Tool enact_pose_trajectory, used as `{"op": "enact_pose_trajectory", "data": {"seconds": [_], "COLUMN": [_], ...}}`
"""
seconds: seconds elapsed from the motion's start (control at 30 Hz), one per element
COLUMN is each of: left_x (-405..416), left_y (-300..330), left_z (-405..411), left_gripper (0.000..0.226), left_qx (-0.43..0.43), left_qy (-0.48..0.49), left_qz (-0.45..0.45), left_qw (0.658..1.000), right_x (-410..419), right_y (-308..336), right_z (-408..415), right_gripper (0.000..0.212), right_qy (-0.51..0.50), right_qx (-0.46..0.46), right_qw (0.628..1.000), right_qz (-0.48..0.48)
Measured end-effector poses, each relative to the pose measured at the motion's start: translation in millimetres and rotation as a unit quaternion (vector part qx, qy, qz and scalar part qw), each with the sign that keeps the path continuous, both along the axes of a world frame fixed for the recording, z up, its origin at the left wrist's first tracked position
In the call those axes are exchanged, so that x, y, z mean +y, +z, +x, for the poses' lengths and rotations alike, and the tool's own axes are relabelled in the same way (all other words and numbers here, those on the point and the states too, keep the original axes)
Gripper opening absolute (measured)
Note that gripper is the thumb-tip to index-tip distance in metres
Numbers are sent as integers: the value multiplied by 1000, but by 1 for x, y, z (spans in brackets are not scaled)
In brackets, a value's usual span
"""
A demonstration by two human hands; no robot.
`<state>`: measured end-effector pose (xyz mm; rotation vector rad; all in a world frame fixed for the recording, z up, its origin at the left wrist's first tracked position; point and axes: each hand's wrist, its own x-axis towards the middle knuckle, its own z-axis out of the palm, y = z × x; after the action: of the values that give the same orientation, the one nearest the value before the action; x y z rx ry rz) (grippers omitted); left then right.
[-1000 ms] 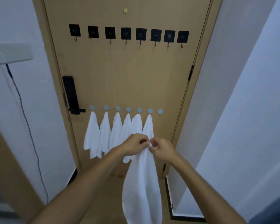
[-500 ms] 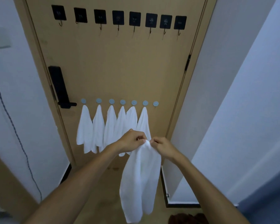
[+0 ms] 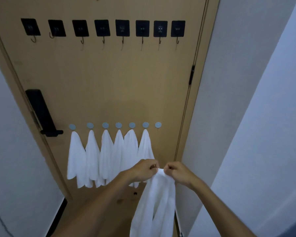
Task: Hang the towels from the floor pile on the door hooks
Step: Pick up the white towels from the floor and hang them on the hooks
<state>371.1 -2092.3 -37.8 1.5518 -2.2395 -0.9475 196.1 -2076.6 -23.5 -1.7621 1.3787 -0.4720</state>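
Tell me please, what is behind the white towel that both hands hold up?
Behind the held towel the door and the lower end of the sixth hanging towel show. The floor directly behind it is covered.

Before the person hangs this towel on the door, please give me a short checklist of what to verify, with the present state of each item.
1. Both hands hold the towel: left hand and right hand pinch the top edge of the held towel. Ok.
2. A free hook in the lower row: the rightmost blue hook carries nothing. Ok.
3. Towel raised to the hook: it hangs below the hook. Not ok.
4. A loop or a tag for hanging: hidden by the fingers. Cannot tell.
5. Hung towels stay on their six hooks. Ok.
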Motion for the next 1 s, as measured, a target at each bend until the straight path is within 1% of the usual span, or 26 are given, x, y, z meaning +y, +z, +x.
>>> {"op": "enact_pose_trajectory", "data": {"seconds": [0.1,0.27,0.37,0.53,0.67,0.73,0.8,0.87,0.93,1.0], "left_x": [-36,-84,-110,-157,-207,-235,-264,-292,-322,-345], "left_y": [-4,-12,-18,-25,-33,-39,-46,-51,-61,-72], "left_z": [-22,-48,-62,-78,-79,-74,-61,-47,-32,-17], "left_gripper": [29,18,18,18,30,30,21,12,17,24], "left_qx": [-8,-8,-2,5,17,17,22,31,40,20], "left_qy": [-19,-39,-36,-22,4,12,9,19,31,41], "left_qz": [4,1,5,25,36,34,21,23,12,-1], "left_qw": [1000,999,999,999,999,999,1000,999,999,999], "right_x": [-33,-83,-110,-162,-215,-244,-276,-307,-336,-361], "right_y": [-3,-13,-22,-33,-43,-50,-56,-64,-73,-83], "right_z": [-23,-51,-60,-65,-58,-50,-40,-28,-17,-6], "right_gripper": [18,28,29,22,15,12,15,24,32,34], "right_qy": [-9,-14,-39,-93,-129,-134,-131,-116,-90,-73], "right_qx": [6,18,47,66,62,57,59,54,48,50], "right_qw": [1000,1000,998,993,988,988,987,989,992,993], "right_qz": [12,20,-4,-26,-51,-53,-66,-79,-78,-84]}}
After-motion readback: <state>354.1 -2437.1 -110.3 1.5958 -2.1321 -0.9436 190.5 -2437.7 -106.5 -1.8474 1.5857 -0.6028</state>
